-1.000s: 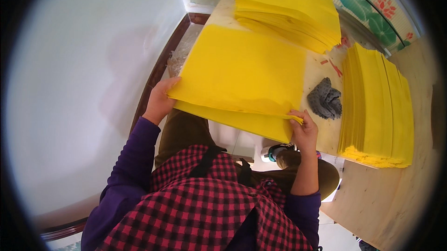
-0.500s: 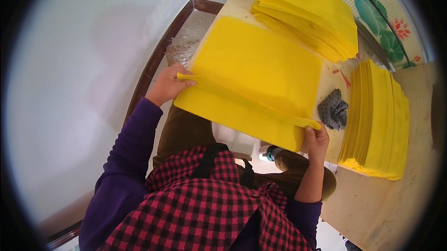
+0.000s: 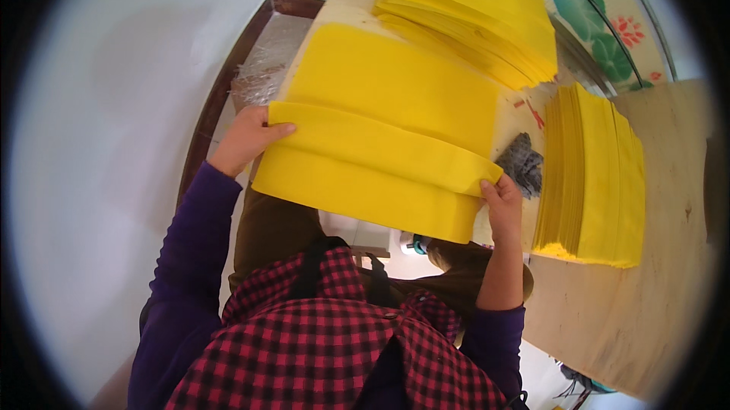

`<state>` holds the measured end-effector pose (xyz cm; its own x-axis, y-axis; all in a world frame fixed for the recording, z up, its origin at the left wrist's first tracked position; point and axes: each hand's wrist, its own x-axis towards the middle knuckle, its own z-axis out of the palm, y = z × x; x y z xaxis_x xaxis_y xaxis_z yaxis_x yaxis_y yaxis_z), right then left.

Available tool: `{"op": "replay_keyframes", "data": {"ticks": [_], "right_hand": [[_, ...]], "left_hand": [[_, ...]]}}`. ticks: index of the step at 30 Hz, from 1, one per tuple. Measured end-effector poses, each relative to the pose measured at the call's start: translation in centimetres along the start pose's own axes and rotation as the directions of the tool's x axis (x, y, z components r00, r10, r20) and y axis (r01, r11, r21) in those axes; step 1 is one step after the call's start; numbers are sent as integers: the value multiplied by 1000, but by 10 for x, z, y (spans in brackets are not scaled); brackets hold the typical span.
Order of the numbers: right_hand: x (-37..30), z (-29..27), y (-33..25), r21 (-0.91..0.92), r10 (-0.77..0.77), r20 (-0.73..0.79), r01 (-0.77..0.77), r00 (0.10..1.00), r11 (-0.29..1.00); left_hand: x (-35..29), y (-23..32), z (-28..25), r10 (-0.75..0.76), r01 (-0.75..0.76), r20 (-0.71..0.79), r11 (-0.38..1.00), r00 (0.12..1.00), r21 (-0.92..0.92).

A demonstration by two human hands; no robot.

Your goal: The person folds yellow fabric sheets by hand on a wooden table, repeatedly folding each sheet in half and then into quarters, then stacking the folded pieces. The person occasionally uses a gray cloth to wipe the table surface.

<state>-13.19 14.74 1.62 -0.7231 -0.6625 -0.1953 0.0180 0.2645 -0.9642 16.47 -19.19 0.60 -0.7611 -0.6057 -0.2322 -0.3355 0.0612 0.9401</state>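
Left grip (image 3: 247, 139), right grip (image 3: 504, 203) on sheet (image 3: 372, 147) (yellow)

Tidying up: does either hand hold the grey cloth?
No, left hand and right hand hold the yellow sheet; the grey cloth lies on the table.

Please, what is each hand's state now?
Left hand: closed, holding the folded yellow sheet at its left end.
Right hand: closed, holding the sheet's right end.

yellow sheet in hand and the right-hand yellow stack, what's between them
Head view: a crumpled grey cloth on the table, small red pieces beyond it, and the right hand nearer.
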Motion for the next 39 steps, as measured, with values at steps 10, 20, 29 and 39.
{"op": "replay_keyframes", "data": {"ticks": [10,20,29,39], "right_hand": [[-4,-42,-2,-174,-125,-395,59,910,983],[29,-56,27,-653,-158,-384,-147,910,743],[-12,-51,12,-203,-60,-359,-15,931,979],[-29,9,-3,36,16,-366,-3,930,999]], "left_hand": [[-1,2,10,-29,25,-22,981,999,-192],[-1,6,11,-88,79,-18,957,996,-279],[-3,6,12,-108,94,-43,962,993,-255],[-3,-2,11,-94,71,-71,958,993,-278]]}}
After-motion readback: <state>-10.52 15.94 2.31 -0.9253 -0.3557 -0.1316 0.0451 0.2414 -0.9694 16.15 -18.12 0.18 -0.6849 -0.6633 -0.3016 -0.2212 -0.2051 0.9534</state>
